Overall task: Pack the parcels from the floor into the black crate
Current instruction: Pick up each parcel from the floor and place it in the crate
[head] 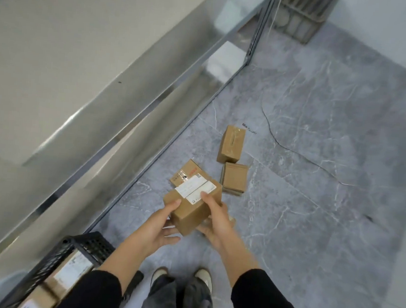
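A brown cardboard parcel with white labels (190,208) is held above the floor between both hands. My left hand (164,226) grips its left side and my right hand (216,218) grips its right side. Three more parcels lie on the grey floor beyond it: a flat one with a red mark (187,173), a small square one (234,178) and a taller taped one (231,145). The black crate (78,248) stands at the lower left by the wall, with several labelled parcels (66,276) inside.
A glass partition with a metal frame (150,135) runs along the left. A thin cable (294,151) crosses the floor at the right. A grey slatted unit (302,16) stands in the far corner. My feet (182,276) are just below the held parcel.
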